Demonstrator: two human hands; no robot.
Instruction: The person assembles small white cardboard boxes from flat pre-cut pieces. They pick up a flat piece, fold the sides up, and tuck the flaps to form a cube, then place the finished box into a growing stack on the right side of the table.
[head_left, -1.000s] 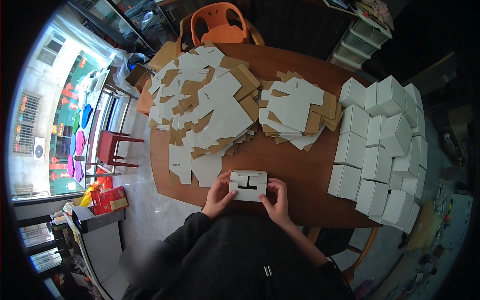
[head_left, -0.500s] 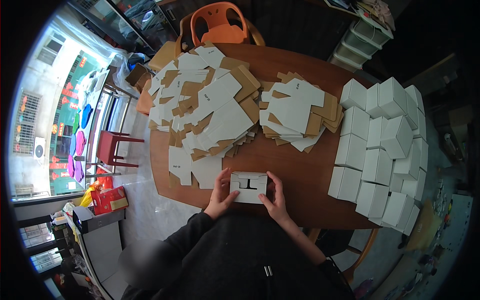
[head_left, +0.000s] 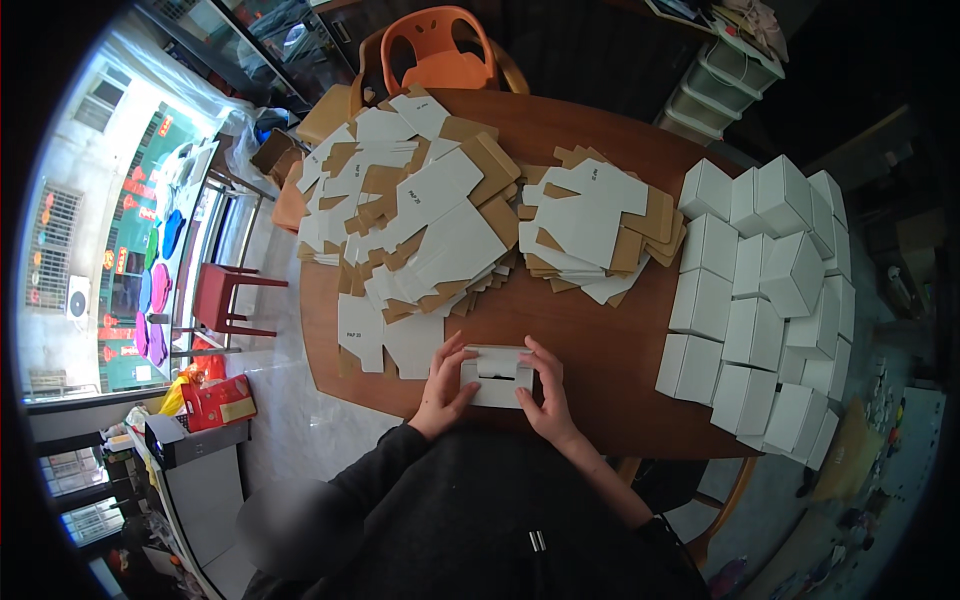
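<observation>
A small white cardboard box (head_left: 496, 398), partly folded, is at the near edge of the table in front of me. My left hand (head_left: 441, 390) grips its left side, thumb on the near panel and fingers at the far left corner. On the opposite side my right hand (head_left: 546, 390) holds it the same way, with its fingers bent over the far right corner. Between the hands the top flaps are folded inward, and a narrow dark slot shows between them. Just beyond my left hand lies a flat white box blank (head_left: 412, 342).
A large heap of flat white-and-brown box blanks (head_left: 440, 200) covers the table's left, with a smaller stack (head_left: 575, 228) beside it. Several folded white boxes (head_left: 753, 330) are piled along the right edge of the brown table (head_left: 600, 345). An orange chair (head_left: 440, 60) stands behind.
The flaps between my hands have closed further, and the dark opening has shrunk to a narrow slot. My fingers have moved inward over the box's far corners.
</observation>
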